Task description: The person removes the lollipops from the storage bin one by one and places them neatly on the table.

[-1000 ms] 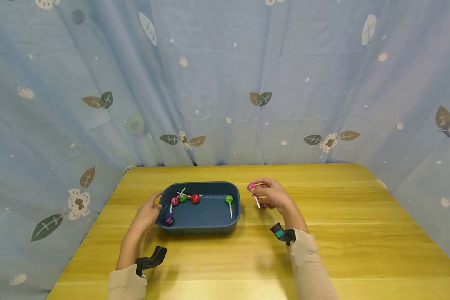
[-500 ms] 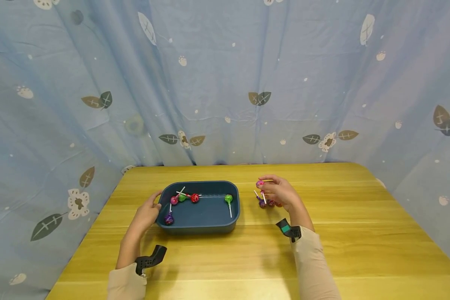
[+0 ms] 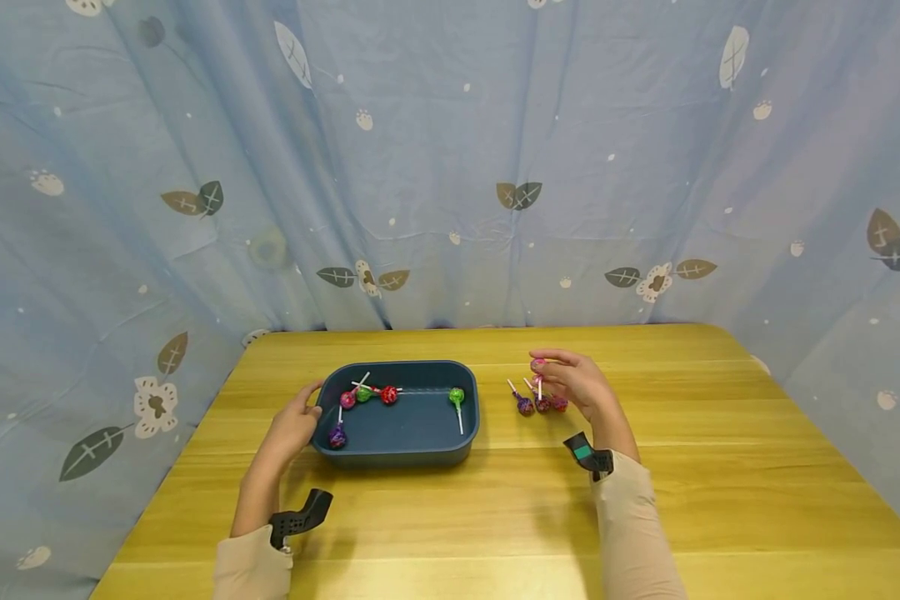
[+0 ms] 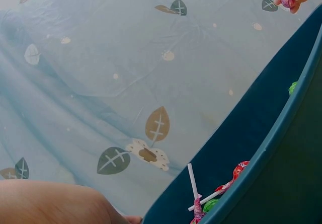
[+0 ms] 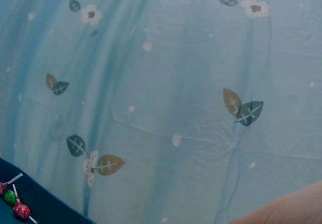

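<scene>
My left hand (image 3: 292, 427) grips the left end of a dark blue plastic box (image 3: 390, 459), its thumb at the rim. In the box lie a purple lollipop (image 3: 337, 437), a pink lollipop (image 3: 348, 400), a red lollipop (image 3: 389, 395) and two green ones, one of them (image 3: 457, 395) apart on the right. Right of the box, my right hand (image 3: 579, 385) pinches a pink lollipop (image 3: 537, 366) by its head, stick pointing down. Below it, a purple lollipop (image 3: 525, 407) and others in a row lie on the table, partly behind the held stick and fingers.
The wooden table (image 3: 435, 533) reaches forward to a blue patterned curtain (image 3: 435, 167), which also hangs at both sides. Each wrist wears a black camera mount (image 3: 301, 518).
My right hand has moved right with the pink lollipop, away from the box, uncovering more of the lollipops on the table. The left hand and the box stay in place.
</scene>
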The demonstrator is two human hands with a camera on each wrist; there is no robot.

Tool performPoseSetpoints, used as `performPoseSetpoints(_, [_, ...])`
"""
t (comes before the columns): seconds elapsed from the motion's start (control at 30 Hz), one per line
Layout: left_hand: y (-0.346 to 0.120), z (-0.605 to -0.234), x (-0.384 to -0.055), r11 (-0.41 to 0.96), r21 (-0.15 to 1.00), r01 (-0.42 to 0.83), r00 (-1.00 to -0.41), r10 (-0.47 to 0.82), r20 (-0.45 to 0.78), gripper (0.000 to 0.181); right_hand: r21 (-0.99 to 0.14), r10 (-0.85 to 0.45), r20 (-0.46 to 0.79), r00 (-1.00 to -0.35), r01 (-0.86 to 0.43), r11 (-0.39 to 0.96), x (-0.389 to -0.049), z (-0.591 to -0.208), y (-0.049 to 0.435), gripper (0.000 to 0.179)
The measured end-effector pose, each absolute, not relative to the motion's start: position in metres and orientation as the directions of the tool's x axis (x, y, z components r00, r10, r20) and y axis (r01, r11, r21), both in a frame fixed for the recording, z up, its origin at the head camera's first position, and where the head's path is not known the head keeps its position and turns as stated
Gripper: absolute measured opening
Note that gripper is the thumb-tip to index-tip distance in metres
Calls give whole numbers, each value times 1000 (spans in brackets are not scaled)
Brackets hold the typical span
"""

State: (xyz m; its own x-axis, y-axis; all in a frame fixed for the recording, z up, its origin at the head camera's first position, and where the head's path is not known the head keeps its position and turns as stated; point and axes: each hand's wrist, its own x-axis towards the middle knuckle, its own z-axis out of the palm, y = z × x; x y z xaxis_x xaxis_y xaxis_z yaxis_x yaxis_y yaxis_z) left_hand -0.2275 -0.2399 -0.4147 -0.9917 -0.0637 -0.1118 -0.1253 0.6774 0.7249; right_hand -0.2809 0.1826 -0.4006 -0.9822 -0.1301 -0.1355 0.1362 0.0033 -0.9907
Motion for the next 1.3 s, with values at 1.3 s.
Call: performPoseSetpoints(1.3, [-239,-414,-226,684,719,-122,-992,-67,-105,51,-977,-54,-205,-977,208,-45,-281,-413,220,48])
